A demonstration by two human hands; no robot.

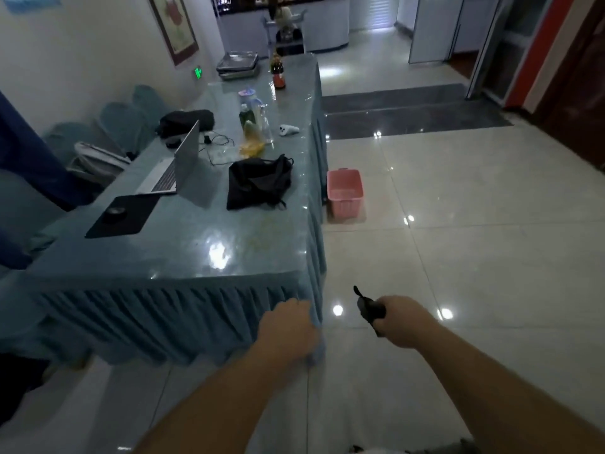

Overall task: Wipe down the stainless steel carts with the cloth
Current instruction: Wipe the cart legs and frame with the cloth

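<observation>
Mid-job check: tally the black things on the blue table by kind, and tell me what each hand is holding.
Black bags: 2, near one, far one
Black mat: 1
Total: 3

Left hand grips a light blue cloth at the table corner. Right hand holds a black device; I cannot tell what it is.

Two bare forearms reach into view from below, no sleeves, watch or rings visible on left hand or right hand; a sliver of grey-and-white clothing shows at the bottom edge.
</observation>
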